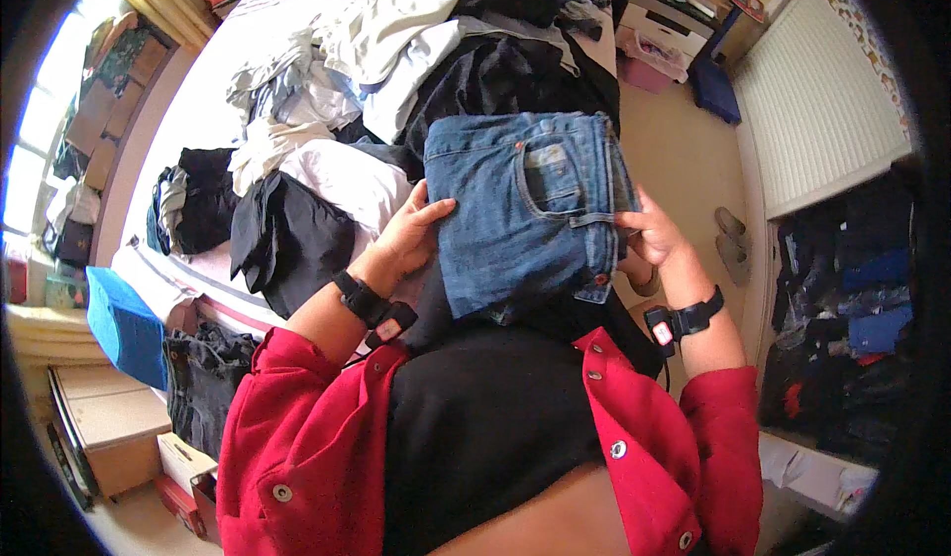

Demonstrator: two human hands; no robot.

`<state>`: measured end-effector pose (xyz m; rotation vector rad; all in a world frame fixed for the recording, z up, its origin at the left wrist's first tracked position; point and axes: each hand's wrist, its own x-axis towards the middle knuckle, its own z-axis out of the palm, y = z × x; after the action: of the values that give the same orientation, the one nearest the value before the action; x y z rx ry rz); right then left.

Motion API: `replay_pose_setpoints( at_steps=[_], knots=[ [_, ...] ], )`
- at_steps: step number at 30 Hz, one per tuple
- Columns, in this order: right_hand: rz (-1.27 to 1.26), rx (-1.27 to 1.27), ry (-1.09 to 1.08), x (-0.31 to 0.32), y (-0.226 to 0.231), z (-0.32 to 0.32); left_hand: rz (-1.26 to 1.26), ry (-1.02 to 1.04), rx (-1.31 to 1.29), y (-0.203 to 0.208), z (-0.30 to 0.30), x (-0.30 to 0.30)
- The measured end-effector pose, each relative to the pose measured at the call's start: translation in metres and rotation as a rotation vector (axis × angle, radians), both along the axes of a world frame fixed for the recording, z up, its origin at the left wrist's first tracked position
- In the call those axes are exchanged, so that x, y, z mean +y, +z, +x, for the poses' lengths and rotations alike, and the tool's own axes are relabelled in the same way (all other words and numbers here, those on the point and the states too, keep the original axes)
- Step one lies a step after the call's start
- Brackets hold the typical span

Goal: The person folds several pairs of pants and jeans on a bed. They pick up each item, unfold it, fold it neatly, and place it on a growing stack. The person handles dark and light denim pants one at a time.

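Note:
A folded pair of blue jeans [495,214] is held up in front of me, between my two hands. My left hand [414,231] grips its left edge, with the thumb lying on the denim and the other fingers hidden behind. On the waistband side, my right hand [651,231] pinches the right edge. A pocket, a button and the waistband face up toward me. Just beyond my left hand, a black garment [292,234] and a white garment [347,179] lie on the bed.
Heaped clothes [396,21] cover much of the bed [213,85]. A blue box-like object [124,323] and dark jeans [206,383] are at its near left corner. On the right are slippers [733,244], an open wardrobe of clothes [842,308] and a white drawer cabinet [659,23].

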<state>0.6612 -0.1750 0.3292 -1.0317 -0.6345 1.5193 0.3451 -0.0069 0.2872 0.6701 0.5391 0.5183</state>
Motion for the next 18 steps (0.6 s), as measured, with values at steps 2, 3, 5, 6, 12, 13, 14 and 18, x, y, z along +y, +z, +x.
replay_pose_setpoints(
  at_steps=[2,3,5,6,12,13,14,18],
  knots=[
    [0.116,0.020,-0.089,-0.001,0.005,0.004,0.041,0.017,-0.131,0.003,0.002,-0.009],
    [0.205,-0.019,-0.134,-0.001,0.003,0.003,0.035,0.046,-0.179,0.004,0.003,-0.014],
    [-0.043,0.210,-0.125,-0.006,-0.009,-0.002,-0.040,0.084,-0.089,0.000,0.003,-0.027],
    [-0.106,0.336,-0.093,-0.010,-0.017,-0.006,-0.107,0.106,-0.061,-0.002,0.001,-0.032],
    [-0.247,-0.063,-0.110,-0.007,-0.055,-0.026,-0.114,0.020,-0.039,-0.016,-0.008,-0.028],
    [-0.239,-0.085,-0.110,-0.005,-0.052,-0.022,-0.138,-0.007,-0.057,-0.017,-0.008,-0.020],
    [-0.231,-0.112,-0.133,-0.003,-0.048,-0.018,-0.257,-0.050,-0.036,-0.018,-0.009,-0.009],
    [-0.205,-0.427,-0.131,-0.003,-0.017,0.000,-0.363,-0.119,-0.230,-0.025,0.003,0.002]
  ],
)
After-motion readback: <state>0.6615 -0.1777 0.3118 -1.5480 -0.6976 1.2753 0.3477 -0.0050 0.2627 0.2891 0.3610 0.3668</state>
